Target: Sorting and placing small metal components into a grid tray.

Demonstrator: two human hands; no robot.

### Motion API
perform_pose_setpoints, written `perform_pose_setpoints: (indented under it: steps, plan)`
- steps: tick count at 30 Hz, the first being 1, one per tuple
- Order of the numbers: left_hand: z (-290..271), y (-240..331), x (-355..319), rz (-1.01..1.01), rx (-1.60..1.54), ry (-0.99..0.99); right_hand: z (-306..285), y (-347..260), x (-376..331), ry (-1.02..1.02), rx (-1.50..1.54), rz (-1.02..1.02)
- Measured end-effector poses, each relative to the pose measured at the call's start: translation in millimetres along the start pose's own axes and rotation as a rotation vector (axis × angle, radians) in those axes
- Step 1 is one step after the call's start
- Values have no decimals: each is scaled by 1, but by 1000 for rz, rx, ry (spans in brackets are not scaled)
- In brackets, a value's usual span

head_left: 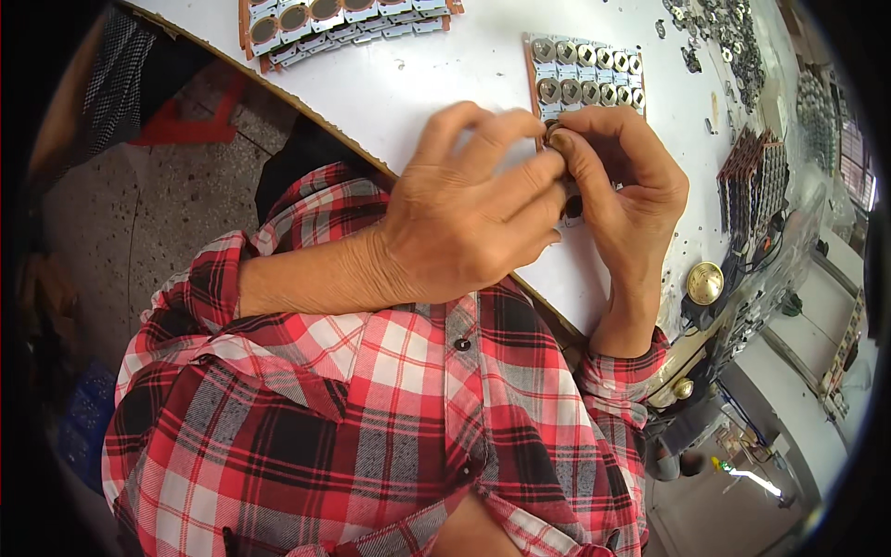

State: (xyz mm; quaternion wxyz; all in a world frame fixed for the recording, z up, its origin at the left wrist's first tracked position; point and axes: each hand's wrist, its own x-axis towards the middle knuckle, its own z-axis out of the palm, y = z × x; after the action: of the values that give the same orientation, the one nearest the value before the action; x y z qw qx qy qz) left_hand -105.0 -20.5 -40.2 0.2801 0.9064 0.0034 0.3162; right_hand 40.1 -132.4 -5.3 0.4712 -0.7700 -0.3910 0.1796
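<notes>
Both hands meet over the near edge of the white tabletop (445,65). The left hand (464,218) is curled, fingers bent toward the right hand (622,186), thumb and forefinger tips pressed together w/ the right's. Pinched between those fingertips is a small dark round metal part (551,133); only a sliver shows, so its exact shape is hard to tell, prob. a ring or disc. A second dark bit (573,206) peeks out lower between the palms, also mostly hidden. So both hands are closed in a grasp on the small part, which sits above the table edge, just in front of the brown-framed tray of grey round parts in pale cells (585,70).

That tray lies flat on the table right behind the knuckles. Another tray of larger brown-rimmed round parts (334,23) lies further back-left, well apart. Back-right: a loose heap of small dark metal pieces (724,32). Right of the hands, a stack of brown-edged trays (754,181) stands on edge, and near it a round brass-coloured disc (705,282). The red, white & black plaid shirt (353,418) fills the lower frame, sleeves rolled at the forearms.
</notes>
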Motion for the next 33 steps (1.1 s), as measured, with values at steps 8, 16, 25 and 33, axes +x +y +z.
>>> perform_pose_setpoints:
  steps: [8,16,25,33]
  plan:
    - [-9,-6,4,-177,69,-18,-5,-5,2,-65,29,34]
    - [-9,-9,8,-149,51,11,-7,-8,4,-90,-106,-24]
    - [-15,-8,10,-125,42,-27,-16,-7,8,-190,-12,13]
    - [-16,-7,13,-79,24,-72,-59,18,72,178,-519,-173]
